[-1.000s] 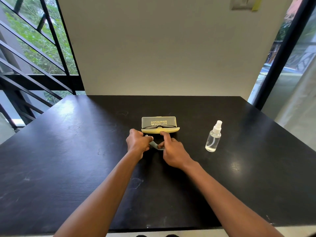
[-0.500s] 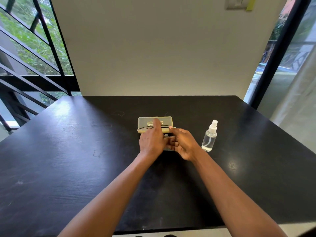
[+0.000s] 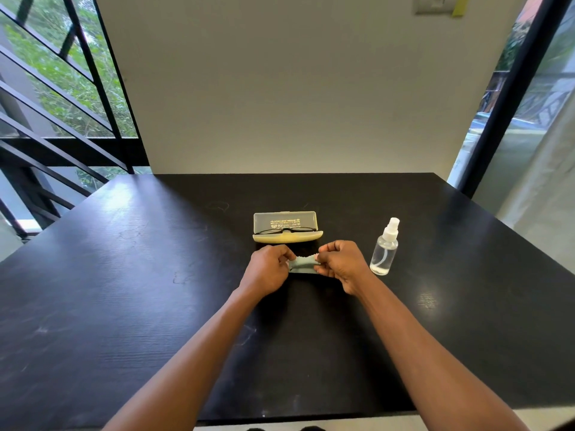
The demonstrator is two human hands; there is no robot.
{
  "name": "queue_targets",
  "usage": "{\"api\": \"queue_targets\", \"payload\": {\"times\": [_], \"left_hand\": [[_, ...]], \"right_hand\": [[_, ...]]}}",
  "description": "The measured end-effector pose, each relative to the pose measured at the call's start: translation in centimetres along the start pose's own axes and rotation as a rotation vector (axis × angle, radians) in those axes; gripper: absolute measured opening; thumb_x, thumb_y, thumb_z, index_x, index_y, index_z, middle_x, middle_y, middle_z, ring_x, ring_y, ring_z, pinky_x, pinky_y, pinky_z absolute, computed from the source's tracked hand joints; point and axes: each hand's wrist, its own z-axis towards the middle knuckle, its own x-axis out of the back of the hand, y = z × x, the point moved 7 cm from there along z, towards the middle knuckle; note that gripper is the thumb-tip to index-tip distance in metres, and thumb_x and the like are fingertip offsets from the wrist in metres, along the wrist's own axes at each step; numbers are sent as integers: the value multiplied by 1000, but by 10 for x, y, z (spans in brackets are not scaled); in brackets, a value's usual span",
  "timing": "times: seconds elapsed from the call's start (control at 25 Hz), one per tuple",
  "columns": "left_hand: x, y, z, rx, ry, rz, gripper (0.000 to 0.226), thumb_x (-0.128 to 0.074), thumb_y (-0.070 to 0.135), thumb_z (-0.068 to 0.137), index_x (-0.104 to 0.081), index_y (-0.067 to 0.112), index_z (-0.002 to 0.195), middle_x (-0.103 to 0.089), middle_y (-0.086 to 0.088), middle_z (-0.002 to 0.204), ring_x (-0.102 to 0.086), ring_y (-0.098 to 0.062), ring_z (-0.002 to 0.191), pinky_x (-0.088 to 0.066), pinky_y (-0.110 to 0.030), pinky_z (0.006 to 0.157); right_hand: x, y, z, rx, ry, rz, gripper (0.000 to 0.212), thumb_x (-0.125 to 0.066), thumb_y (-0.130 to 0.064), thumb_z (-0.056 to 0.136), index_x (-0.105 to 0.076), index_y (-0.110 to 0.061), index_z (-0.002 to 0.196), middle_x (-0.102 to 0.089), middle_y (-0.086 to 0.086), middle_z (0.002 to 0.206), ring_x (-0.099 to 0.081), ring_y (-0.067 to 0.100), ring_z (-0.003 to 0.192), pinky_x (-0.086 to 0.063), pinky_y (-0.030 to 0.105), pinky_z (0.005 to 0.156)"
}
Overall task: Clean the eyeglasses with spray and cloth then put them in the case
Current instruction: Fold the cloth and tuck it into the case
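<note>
A yellow eyeglass case [image 3: 287, 237] stands open on the black table [image 3: 124, 275], its clear lid [image 3: 285, 221] raised. Black-framed eyeglasses [image 3: 286, 230] lie inside it. Just in front of the case, a small grey-green cloth [image 3: 303, 264] is stretched between my hands. My left hand [image 3: 270, 267] pinches its left end and my right hand [image 3: 340, 262] pinches its right end. A clear spray bottle [image 3: 385, 248] with a white nozzle stands upright to the right of my right hand.
A pale wall rises behind the table's far edge. Black railings and a window are at the left, and a dark door frame with glass is at the right. The table's near edge runs below my forearms.
My left hand has pulled back from the case lid. Both hands now hold the cloth spread between them in front of the case.
</note>
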Motion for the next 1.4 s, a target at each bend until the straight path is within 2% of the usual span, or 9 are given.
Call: {"api": "queue_targets", "payload": {"times": [0.16,0.4,0.56,0.72,0.92,1.04,1.12,1.28,1.4], "left_hand": [[-8,0,-1,-67,-64,105,34,-47,4,88,-65,23,110,-55,-7,111,-51,-21,102,-47,-34,90],[-11,-3,-1,-49,-58,123,29,-48,11,90,-63,21,113,-55,-6,111,-51,-21,102,-46,-34,90],[-5,-18,6,190,89,54,29,-50,39,90,-61,12,89,-57,-8,102,-51,-24,100,-46,-39,86],[-14,-22,9,347,26,229,45,-50,57,84,-60,13,85,-43,-10,115,-40,-30,109,-37,-41,89],[-19,-15,11,385,57,81,29,-56,42,85,-59,13,84,-50,-12,113,-46,-30,107,-39,-43,92],[-16,-7,10,314,112,-230,26,-60,31,85,-60,13,66,-63,-8,80,-58,-22,78,-50,-37,75],[-7,0,9,299,169,-351,23,-63,26,83,-56,12,66,-62,-7,75,-56,-18,67,-48,-33,66],[12,10,13,276,279,-433,13,-65,16,77,-54,10,77,-65,-14,88,-63,-30,79,-54,-41,73],[23,17,18,267,318,-542,17,-66,13,77,-50,13,71,-61,-9,82,-63,-25,74,-59,-39,68]], "right_hand": [[4,2,0,0,39,-136,11,-65,-1,80,-59,-10,79,-66,14,83,-61,14,52,-53,22,50],[7,1,-3,55,97,-315,12,-67,-4,79,-60,-13,75,-66,9,75,-59,11,47,-50,19,44],[5,0,-4,76,99,-355,14,-68,-8,81,-60,-15,71,-65,7,71,-57,9,45,-45,16,40],[3,0,-5,89,103,-377,14,-67,-9,81,-60,-16,71,-65,7,71,-58,9,46,-44,15,39],[4,-1,-5,78,98,-369,14,-67,-8,80,-61,-16,70,-65,7,72,-59,8,45,-46,16,40],[4,-1,-5,72,67,-359,13,-67,-8,80,-61,-15,71,-65,7,70,-58,9,44,-49,17,43],[2,-1,-4,58,50,-317,9,-66,-9,81,-61,-14,74,-65,7,72,-58,10,47,-50,18,45],[-9,-5,-6,29,-15,-21,12,-63,-20,85,-55,-14,77,-54,4,69,-46,11,56,-43,24,54],[-25,-11,-10,-68,-128,219,18,-65,-30,84,-58,-13,81,-51,3,71,-46,13,61,-44,25,59]]}}
